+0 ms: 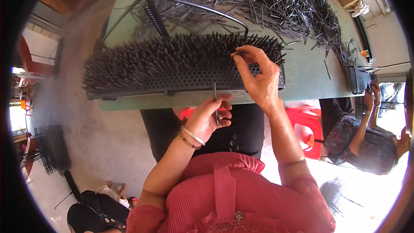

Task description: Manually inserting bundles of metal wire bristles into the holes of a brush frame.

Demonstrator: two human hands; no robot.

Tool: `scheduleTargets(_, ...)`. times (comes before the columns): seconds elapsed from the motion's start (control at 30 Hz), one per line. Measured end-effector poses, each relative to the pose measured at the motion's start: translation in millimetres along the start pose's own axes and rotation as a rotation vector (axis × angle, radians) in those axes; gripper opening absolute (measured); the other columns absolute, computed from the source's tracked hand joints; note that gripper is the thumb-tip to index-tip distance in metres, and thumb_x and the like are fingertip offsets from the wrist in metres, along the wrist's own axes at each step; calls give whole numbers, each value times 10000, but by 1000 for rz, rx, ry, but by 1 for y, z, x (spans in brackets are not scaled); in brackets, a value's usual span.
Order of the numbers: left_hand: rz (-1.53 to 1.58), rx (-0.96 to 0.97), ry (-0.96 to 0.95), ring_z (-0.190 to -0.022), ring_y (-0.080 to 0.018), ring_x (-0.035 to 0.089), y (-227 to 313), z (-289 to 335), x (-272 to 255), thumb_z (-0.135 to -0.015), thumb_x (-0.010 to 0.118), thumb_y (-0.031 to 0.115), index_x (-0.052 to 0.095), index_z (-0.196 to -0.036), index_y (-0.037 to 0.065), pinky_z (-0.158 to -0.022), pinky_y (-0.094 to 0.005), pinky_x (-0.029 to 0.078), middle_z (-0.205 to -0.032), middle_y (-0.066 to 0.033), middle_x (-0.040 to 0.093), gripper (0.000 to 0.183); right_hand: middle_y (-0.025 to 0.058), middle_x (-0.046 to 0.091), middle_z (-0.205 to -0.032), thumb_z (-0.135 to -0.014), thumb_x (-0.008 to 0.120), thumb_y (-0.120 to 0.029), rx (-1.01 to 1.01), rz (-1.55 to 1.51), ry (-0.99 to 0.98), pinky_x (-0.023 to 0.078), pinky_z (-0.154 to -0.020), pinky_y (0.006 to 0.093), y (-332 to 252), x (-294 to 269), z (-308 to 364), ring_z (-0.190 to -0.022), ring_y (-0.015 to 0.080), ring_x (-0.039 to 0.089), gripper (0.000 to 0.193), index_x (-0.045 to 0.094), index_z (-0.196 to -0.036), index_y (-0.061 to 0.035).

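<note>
Left hand [209, 118] is curled, and a thin dark rod [214, 92] is gripped by its thumb and fingers. The rod is held in front of the long black holed plate [189, 80], right of the plate's middle. It is pointed away from the body, across the plate's long side, with its far tip seen at the front edge; whether they touch cannot be told. That edge is nearer to this hand. Short black sticks [142, 64] are packed upright in the plate. Right hand [263, 77] is held over the plate's right part, thumb and first finger bent close; whether anything is pinched cannot be told. Loose black strips [267, 6] are piled behind the plate.
</note>
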State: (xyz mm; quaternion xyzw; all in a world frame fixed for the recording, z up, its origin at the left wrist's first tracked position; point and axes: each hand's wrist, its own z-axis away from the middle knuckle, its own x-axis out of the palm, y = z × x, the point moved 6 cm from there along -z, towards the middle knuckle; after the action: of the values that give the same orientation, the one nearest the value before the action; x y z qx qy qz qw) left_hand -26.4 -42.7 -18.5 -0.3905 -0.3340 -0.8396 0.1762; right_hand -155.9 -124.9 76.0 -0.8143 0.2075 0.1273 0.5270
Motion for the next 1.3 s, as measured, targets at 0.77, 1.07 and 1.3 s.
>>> scheduleTargets(0.77,-144,49,2,-845,-134,595,3,7,-18,-920,542,229,523,-1151,54,-749,-284,491,-1010,-90,623,290,102,654,-840,-798,654,-33,9,34,45,507,-694,285,-1,4,1,-753,176,650,242,596,-1033,-24)
scheduleTargets(1.07,-177,78,63,-788,-145,608,1,4,-22,-894,588,190,539,-1085,38,-682,-272,516,-945,-63,605,249,86,679,-860,-804,631,8,-135,221,22,500,-714,260,-5,8,7,-744,149,641,271,577,-1069,-11)
scheduleTargets(1.3,-211,96,92,-772,-146,613,1,7,-23,-885,604,194,553,-1054,37,-676,-273,525,-880,-29,579,236,98,615,-920,-776,647,-13,-352,327,-64,460,-728,339,-18,17,8,-815,257,584,227,637,-1003,-29)
